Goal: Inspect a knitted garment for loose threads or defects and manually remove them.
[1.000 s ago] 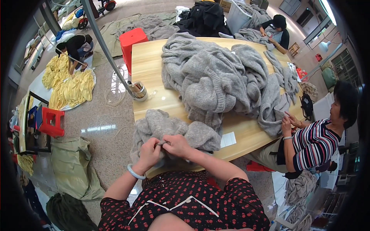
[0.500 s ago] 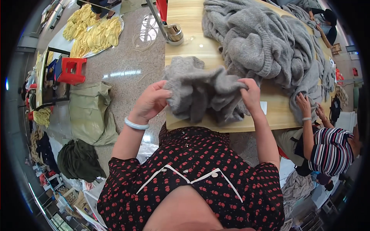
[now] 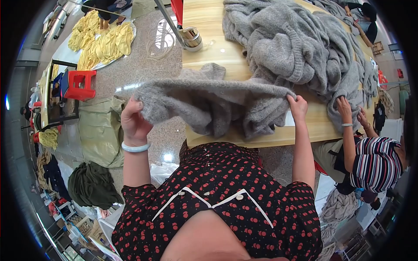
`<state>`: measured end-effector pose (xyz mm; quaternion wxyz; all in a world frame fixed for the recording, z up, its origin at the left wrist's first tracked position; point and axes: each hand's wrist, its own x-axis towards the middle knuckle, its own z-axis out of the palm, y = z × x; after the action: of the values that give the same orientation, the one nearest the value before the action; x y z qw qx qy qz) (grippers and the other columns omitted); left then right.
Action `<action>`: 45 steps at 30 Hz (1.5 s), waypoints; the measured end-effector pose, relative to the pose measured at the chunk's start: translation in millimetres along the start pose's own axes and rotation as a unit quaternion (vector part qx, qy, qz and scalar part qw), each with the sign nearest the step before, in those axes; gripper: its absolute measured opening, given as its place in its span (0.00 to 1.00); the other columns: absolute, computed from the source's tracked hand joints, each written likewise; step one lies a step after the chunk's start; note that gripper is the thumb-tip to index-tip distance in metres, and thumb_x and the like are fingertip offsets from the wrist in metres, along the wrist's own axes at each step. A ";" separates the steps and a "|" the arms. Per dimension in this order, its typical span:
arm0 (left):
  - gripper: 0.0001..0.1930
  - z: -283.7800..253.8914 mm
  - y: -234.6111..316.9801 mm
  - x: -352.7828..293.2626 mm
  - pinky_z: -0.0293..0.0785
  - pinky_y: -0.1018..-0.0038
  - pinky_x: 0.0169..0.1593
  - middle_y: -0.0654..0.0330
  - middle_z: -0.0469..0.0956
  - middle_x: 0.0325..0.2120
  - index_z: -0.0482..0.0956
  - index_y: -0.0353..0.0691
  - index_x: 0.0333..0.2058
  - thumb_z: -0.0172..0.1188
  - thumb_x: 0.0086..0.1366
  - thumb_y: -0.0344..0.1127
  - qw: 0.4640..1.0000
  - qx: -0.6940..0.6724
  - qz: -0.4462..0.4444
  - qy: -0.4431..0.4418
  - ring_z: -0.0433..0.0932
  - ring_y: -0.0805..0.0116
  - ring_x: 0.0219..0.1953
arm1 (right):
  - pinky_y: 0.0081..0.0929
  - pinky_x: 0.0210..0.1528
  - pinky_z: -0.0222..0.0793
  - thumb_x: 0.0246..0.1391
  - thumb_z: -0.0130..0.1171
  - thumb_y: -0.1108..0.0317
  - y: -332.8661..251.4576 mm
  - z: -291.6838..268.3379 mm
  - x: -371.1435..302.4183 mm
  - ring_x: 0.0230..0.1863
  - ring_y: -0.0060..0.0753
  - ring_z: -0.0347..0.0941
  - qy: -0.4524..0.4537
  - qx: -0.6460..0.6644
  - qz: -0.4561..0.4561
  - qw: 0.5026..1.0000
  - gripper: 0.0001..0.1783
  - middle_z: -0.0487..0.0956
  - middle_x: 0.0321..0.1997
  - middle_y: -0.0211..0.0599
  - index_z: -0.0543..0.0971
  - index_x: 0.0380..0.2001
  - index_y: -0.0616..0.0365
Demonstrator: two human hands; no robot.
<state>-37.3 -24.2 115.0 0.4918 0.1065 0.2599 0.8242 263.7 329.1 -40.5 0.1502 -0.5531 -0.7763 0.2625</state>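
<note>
A grey knitted garment (image 3: 183, 102) hangs stretched between my two hands above the table's near edge. Its ribbed upper edge is pulled nearly straight, and folds sag below it. My left hand (image 3: 136, 119), with a pale bangle on the wrist, is closed on the garment's left end, out past the table's left side. At the other end my right hand (image 3: 298, 108) pinches the edge over the tabletop. Part of the garment rests on the wooden table (image 3: 209, 26). Behind it lies a big heap of grey knitwear (image 3: 278, 48).
A metal can of tools (image 3: 191, 40) stands by the table's left edge, near a metal post. At right, a co-worker in a striped top (image 3: 376, 165) handles grey knitwear. Left on the floor are a red stool (image 3: 82, 85), yellow fabric (image 3: 109, 45) and a dark green pile (image 3: 92, 185).
My hands have moved apart, the left one outward to the left and the right one slightly right. The bunched garment is now spread wide, its edge drawn taut.
</note>
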 end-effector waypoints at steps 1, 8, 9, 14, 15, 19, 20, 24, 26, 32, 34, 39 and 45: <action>0.26 -2.2 0.6 0.1 0.61 0.56 0.54 0.44 0.67 0.46 0.60 0.27 0.49 0.51 0.49 0.28 1.000 -0.020 0.007 0.002 0.67 0.52 0.48 | 0.34 0.25 0.61 0.39 0.60 0.53 6.5 1.5 -0.5 0.19 0.39 0.68 -0.018 -0.023 0.012 0.999 0.22 0.72 0.16 0.46 0.72 0.16 0.65; 0.25 -5.5 6.7 2.3 0.63 0.60 0.53 0.46 0.69 0.44 0.61 0.27 0.48 0.51 0.49 0.28 0.997 -0.029 0.030 0.069 0.69 0.54 0.47 | 0.18 0.22 0.55 0.43 0.60 0.65 12.9 -9.8 3.1 0.21 0.13 0.61 0.010 0.204 0.142 0.969 0.13 0.70 0.16 0.23 0.72 0.16 0.61; 0.25 -3.1 6.6 3.6 0.63 0.60 0.53 0.46 0.69 0.44 0.61 0.27 0.49 0.50 0.49 0.27 0.997 -0.027 0.026 0.064 0.69 0.54 0.47 | 0.15 0.24 0.56 0.44 0.59 0.68 3.4 -17.5 3.1 0.22 0.12 0.62 0.015 0.322 0.085 0.943 0.08 0.71 0.20 0.23 0.73 0.20 0.61; 0.22 18.6 -11.0 19.4 0.66 0.65 0.51 0.50 0.70 0.42 0.62 0.28 0.48 0.49 0.52 0.26 0.995 0.048 -0.010 0.089 0.71 0.59 0.45 | 0.11 0.32 0.60 0.46 0.55 0.78 -82.1 -65.6 -17.4 0.28 0.12 0.64 0.036 0.486 -0.074 0.870 0.07 0.72 0.28 0.23 0.74 0.32 0.63; 0.21 23.0 -16.7 27.1 0.68 0.70 0.47 0.53 0.71 0.40 0.63 0.30 0.47 0.50 0.53 0.27 0.990 0.084 -0.048 0.101 0.72 0.65 0.42 | 0.11 0.34 0.60 0.47 0.53 0.80 -100.6 -74.8 -28.7 0.31 0.13 0.64 0.013 0.446 -0.112 0.888 0.07 0.72 0.30 0.24 0.74 0.32 0.63; 0.12 38.3 -42.0 58.7 0.69 0.83 0.33 0.65 0.74 0.31 0.70 0.36 0.40 0.52 0.57 0.31 0.974 0.172 -0.127 0.079 0.72 0.80 0.31 | 0.12 0.36 0.59 0.44 0.50 0.85 -166.7 -81.3 -64.6 0.33 0.16 0.64 -0.109 0.408 -0.259 0.869 0.09 0.71 0.30 0.26 0.73 0.31 0.64; 0.10 41.6 -48.1 64.6 0.68 0.84 0.31 0.66 0.74 0.29 0.72 0.37 0.38 0.53 0.57 0.31 0.970 0.186 -0.135 0.082 0.71 0.81 0.30 | 0.14 0.35 0.59 0.40 0.49 0.87 -179.3 -77.4 -69.5 0.31 0.19 0.65 -0.123 0.400 -0.298 0.858 0.11 0.71 0.29 0.29 0.74 0.29 0.64; 0.06 50.0 -65.0 76.4 0.67 0.84 0.31 0.67 0.74 0.28 0.73 0.38 0.33 0.53 0.57 0.31 0.963 0.227 -0.144 0.034 0.71 0.81 0.29 | 0.17 0.34 0.60 0.33 0.48 0.88 -206.8 -60.6 -86.1 0.30 0.25 0.66 -0.220 0.323 -0.395 0.831 0.15 0.73 0.28 0.34 0.75 0.28 0.62; 0.05 51.0 -71.2 77.6 0.67 0.83 0.33 0.67 0.74 0.28 0.74 0.38 0.32 0.54 0.57 0.31 0.960 0.243 -0.141 0.013 0.70 0.81 0.30 | 0.17 0.33 0.60 0.36 0.49 0.88 -213.5 -49.2 -84.6 0.29 0.24 0.66 -0.227 0.326 -0.384 0.834 0.15 0.72 0.27 0.33 0.76 0.29 0.61; 0.06 44.6 -77.7 74.6 0.65 0.84 0.33 0.69 0.73 0.26 0.74 0.37 0.32 0.55 0.56 0.31 0.954 0.284 -0.095 0.001 0.68 0.83 0.29 | 0.15 0.33 0.58 0.41 0.50 0.86 -218.4 -18.5 -77.1 0.29 0.19 0.64 -0.243 0.396 -0.306 0.831 0.11 0.71 0.26 0.28 0.74 0.30 0.61; 0.06 42.9 -78.1 74.3 0.65 0.84 0.32 0.69 0.72 0.26 0.74 0.37 0.32 0.56 0.55 0.30 0.950 0.302 -0.082 0.001 0.68 0.83 0.28 | 0.14 0.33 0.59 0.41 0.50 0.85 -216.6 -12.8 -75.0 0.30 0.18 0.64 -0.250 0.394 -0.294 0.834 0.11 0.70 0.27 0.27 0.73 0.30 0.61; 0.06 40.2 -76.9 74.1 0.67 0.81 0.30 0.67 0.73 0.25 0.73 0.35 0.31 0.58 0.52 0.26 0.894 0.447 -0.027 -0.009 0.69 0.80 0.27 | 0.14 0.33 0.59 0.41 0.51 0.84 -211.1 -3.0 -73.1 0.30 0.16 0.64 -0.255 0.378 -0.280 0.845 0.10 0.70 0.26 0.26 0.73 0.29 0.61; 0.10 35.1 -77.3 73.6 0.69 0.73 0.37 0.54 0.72 0.32 0.71 0.34 0.29 0.59 0.46 0.23 0.665 0.703 0.212 -0.137 0.73 0.59 0.34 | 0.17 0.30 0.62 0.37 0.53 0.83 -208.5 11.3 -71.9 0.26 0.20 0.66 -0.211 0.322 -0.320 0.866 0.10 0.71 0.24 0.30 0.73 0.27 0.61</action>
<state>-0.2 80.4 97.4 0.1129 0.5844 0.6622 0.4552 119.8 206.7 73.9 0.2280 -0.1264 -0.7963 0.5459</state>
